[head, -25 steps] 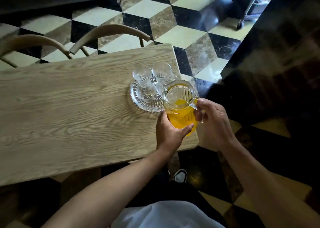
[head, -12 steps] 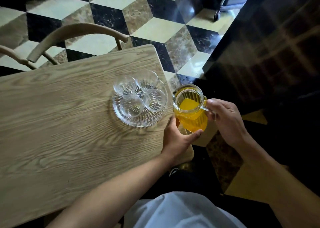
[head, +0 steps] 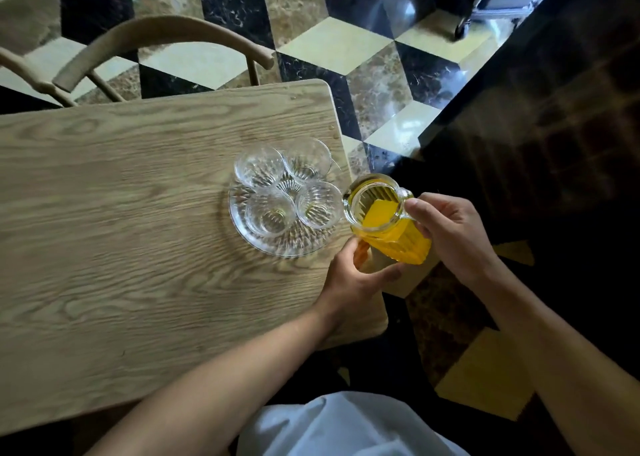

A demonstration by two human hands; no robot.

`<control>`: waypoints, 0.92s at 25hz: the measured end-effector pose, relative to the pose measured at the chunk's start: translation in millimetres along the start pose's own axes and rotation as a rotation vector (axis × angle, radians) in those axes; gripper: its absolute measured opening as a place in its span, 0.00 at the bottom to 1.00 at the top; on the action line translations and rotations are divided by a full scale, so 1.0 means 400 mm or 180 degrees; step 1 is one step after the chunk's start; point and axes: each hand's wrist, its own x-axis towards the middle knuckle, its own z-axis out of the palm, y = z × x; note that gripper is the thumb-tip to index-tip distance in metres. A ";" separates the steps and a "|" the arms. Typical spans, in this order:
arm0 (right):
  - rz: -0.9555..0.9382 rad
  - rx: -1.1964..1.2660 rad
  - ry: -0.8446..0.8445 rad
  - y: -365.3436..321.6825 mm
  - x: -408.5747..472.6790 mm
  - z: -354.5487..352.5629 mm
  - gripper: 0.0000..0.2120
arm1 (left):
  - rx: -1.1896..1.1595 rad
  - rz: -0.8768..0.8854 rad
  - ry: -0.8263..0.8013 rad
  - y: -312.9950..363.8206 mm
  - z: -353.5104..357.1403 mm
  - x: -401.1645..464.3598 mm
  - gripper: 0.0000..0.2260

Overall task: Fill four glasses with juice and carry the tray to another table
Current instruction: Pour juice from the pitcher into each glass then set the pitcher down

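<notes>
A round ribbed glass tray (head: 242, 234) sits near the right end of the wooden table (head: 121, 213). Several clear glasses stand on it with no juice in them; the nearest to the jug is the right front glass (head: 318, 203). A ribbed glass jug (head: 388, 223) of orange juice is tilted toward that glass, its spout at the glass's rim. My right hand (head: 450, 234) grips the jug's handle. My left hand (head: 353, 279) cups the jug's base from below, at the table's right edge.
Two curved wooden chair backs (head: 162, 43) stand behind the table's far side. The floor (head: 346, 47) is a black, cream and brown cube pattern. A dark glossy counter (head: 554, 126) runs along the right. A wheeled cart base (head: 491, 9) is at the top right.
The jug has tipped further toward the glasses and its spout now reaches the right front glass. My view has shifted, so the tray sits more to the centre.
</notes>
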 end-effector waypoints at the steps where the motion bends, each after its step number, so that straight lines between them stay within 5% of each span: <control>1: -0.0017 -0.0053 -0.0051 -0.004 0.009 0.001 0.20 | -0.0084 -0.0024 -0.0004 0.004 0.003 0.001 0.26; 23: 0.0027 -0.1184 -0.0632 -0.011 0.133 0.008 0.26 | -0.1707 -0.0355 0.0169 -0.004 0.108 0.053 0.24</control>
